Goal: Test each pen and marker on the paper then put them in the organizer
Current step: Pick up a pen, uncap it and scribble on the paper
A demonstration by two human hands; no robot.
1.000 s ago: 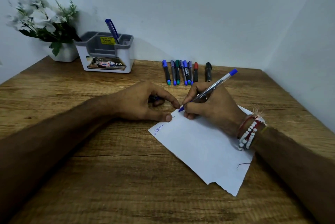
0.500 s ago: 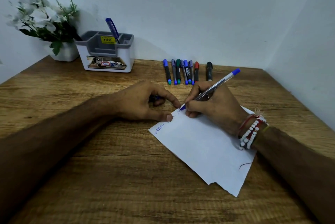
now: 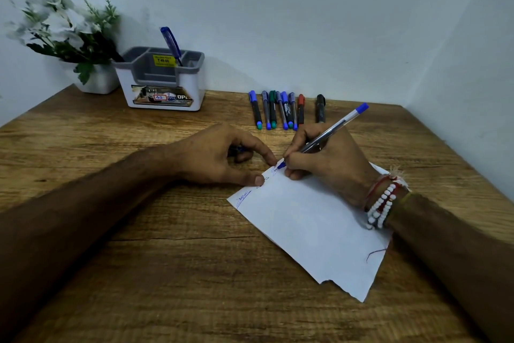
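My right hand [image 3: 328, 160] grips a clear ballpoint pen [image 3: 338, 124] with a blue end, its tip touching the far corner of the white paper [image 3: 311, 228] beside fresh blue scribbles. My left hand [image 3: 219, 157] rests at that corner, thumb and forefinger on the paper's edge, with its other fingers curled round a small dark blue piece [image 3: 238, 149], seemingly the pen's cap. Several pens and markers [image 3: 278, 110] lie in a row near the wall. The white and grey organizer [image 3: 161, 84] stands at the back left with one blue pen [image 3: 171, 43] in it.
A white pot of white flowers [image 3: 69, 37] stands left of the organizer in the corner. Walls close off the wooden table [image 3: 167, 273] at the back and right. A black marker [image 3: 320, 109] lies a little apart at the row's right end.
The pen has shifted slightly across the paper's far corner, leaving more blue marks there. My left hand has stayed in place.
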